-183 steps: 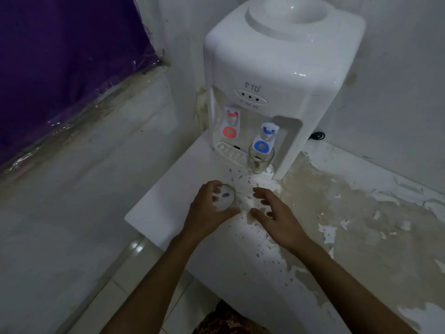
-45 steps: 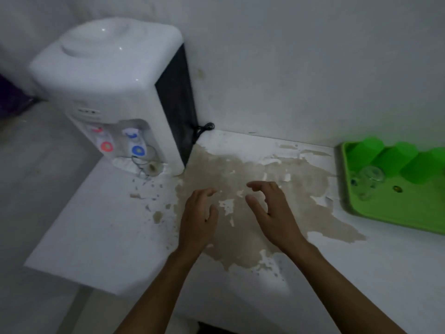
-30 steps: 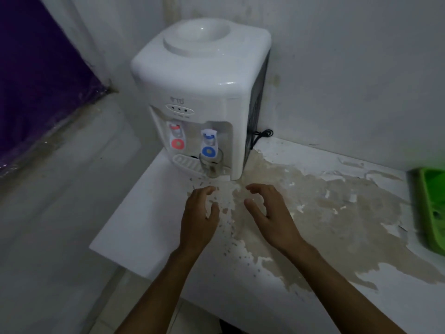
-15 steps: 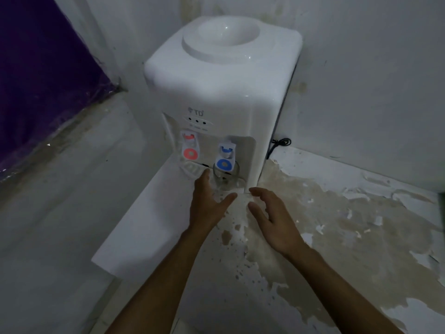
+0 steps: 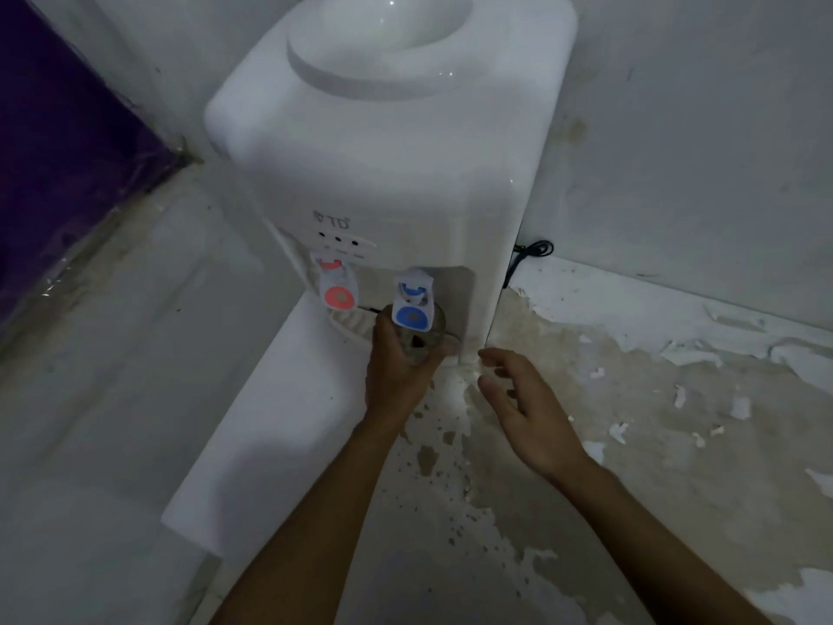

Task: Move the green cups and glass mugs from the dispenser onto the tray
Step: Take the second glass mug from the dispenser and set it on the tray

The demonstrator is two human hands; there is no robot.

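Reaching under the blue tap (image 5: 411,304), my left hand (image 5: 396,367) is wrapped around the mug (image 5: 423,342). The mug is clear glass and sits at the front of the dispenser (image 5: 392,142), right below that tap. I cannot tell if it is lifted or resting. My right hand (image 5: 523,408) is just beside it, over the counter (image 5: 653,444), with fingers spread apart and nothing in it. A red tap (image 5: 338,293) is to the left of the blue one. The counter has big brown patches where the white paint has come off.
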